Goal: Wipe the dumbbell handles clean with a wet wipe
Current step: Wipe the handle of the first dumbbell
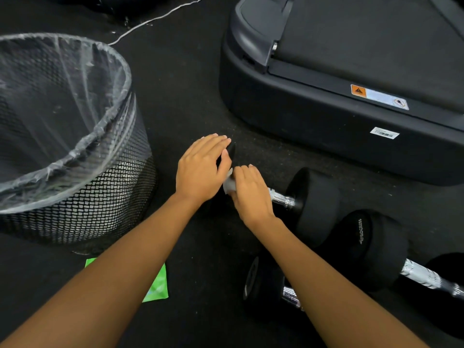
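Note:
A black dumbbell (313,204) lies on the dark floor with a chrome handle (282,198). My left hand (200,169) rests flat on its left weight head, which is mostly hidden beneath it. My right hand (251,192) is closed around the handle's left part with a white wet wipe (229,183) pressed against it. A second dumbbell (376,249) with a chrome handle (424,275) lies to the right. A third dumbbell (263,285) lies under my right forearm.
A black mesh waste bin (100,204) with a clear plastic liner stands at the left. A green wipe packet (157,287) lies on the floor under my left forearm. A treadmill base (326,116) fills the upper right. A white cable (155,18) runs across the floor at the top.

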Demonstrator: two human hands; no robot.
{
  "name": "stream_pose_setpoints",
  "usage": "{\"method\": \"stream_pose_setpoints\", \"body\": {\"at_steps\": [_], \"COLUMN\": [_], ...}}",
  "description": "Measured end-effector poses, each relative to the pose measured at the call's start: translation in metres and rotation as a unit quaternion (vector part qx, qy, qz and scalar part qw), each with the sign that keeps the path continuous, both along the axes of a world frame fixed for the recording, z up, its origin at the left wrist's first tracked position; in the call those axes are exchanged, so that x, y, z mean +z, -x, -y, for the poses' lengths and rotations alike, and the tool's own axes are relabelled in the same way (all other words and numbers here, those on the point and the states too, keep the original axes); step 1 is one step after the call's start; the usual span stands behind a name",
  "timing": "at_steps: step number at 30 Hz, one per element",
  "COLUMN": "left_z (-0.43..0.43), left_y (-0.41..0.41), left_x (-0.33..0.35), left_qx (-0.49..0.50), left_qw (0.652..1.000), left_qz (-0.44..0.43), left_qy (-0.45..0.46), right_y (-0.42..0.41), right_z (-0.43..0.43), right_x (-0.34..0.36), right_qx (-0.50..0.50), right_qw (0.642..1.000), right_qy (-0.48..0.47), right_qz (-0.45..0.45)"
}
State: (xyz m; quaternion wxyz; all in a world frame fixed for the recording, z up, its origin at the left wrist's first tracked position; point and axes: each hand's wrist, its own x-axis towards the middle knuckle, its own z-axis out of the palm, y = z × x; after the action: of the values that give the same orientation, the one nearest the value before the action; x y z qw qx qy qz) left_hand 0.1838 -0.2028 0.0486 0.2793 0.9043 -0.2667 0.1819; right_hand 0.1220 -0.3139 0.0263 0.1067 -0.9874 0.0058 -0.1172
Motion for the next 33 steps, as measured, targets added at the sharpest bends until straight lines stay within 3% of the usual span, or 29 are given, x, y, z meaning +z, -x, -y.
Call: {"method": "stream_pose_setpoints", "body": {"at_steps": [6, 10, 18, 26, 33], "left_z": [0.001, 0.002, 0.0, 0.002, 0.001], "left_y": [-0.002, -0.002, 0.0, -0.002, -0.001], "left_x": [0.001, 0.002, 0.0, 0.0, -0.001], "left_qx": [0.004, 0.004, -0.001, 0.004, 0.004], "left_qw": [1.0, 1.0, 1.0, 1.0, 1.0], "left_qz": [-0.005, -0.005, 0.005, 0.004, 0.008], "left_qy": [-0.004, -0.004, 0.002, 0.004, 0.006], "right_y": [-0.015, -0.017, 0.011, -0.005, 0.006], "right_z": [0.012, 0.024, 0.018, 0.032, 0.026], "right_x": [0.012, 0.024, 0.02, 0.024, 0.023], "right_qx": [-0.011, -0.027, 0.012, -0.076, -0.015], "right_qw": [0.99, 0.945, 0.993, 0.956, 0.978], "right_qy": [-0.069, -0.199, -0.024, -0.146, -0.11], "right_qz": [-0.119, -0.258, -0.113, -0.244, -0.177]}}
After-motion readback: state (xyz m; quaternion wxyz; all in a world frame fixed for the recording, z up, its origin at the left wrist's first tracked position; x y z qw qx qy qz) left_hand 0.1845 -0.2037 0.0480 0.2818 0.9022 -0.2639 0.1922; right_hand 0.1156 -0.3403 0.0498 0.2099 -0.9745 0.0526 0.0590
